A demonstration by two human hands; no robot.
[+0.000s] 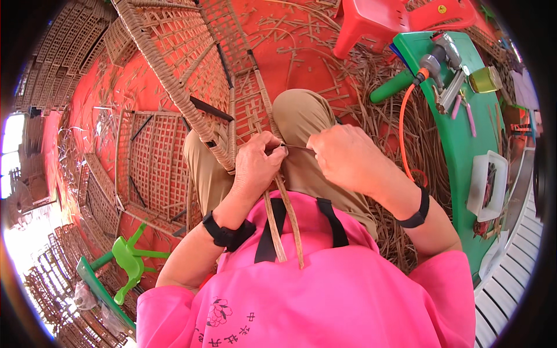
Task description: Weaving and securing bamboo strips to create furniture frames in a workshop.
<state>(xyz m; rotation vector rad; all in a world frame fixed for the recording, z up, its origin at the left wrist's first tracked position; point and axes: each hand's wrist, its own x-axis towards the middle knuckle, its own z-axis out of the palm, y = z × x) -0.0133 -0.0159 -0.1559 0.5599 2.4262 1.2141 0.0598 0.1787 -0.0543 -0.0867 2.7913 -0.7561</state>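
A woven rattan piece (168, 69) with thick wrapped edges stands tilted between my knees and reaches away to the upper left. My left hand (258, 161) is closed, thumb and fingers pinching its near corner. Two pale flat rattan strips (277, 229) run from under that hand down over my pink apron. My right hand (351, 159) is closed just to the right, over my knee. A thin dark length (299, 148) spans from its fingers to the pinched corner; whether it is a strip or a tool, I cannot tell.
A green table (473, 168) at right bears a power tool (438, 61) with an orange hose, pink-handled pliers (455, 107) and a white tray (487, 185). Loose strips litter the red floor. Woven panels (154, 165), a green stool (130, 261) and a red chair (377, 20) stand around.
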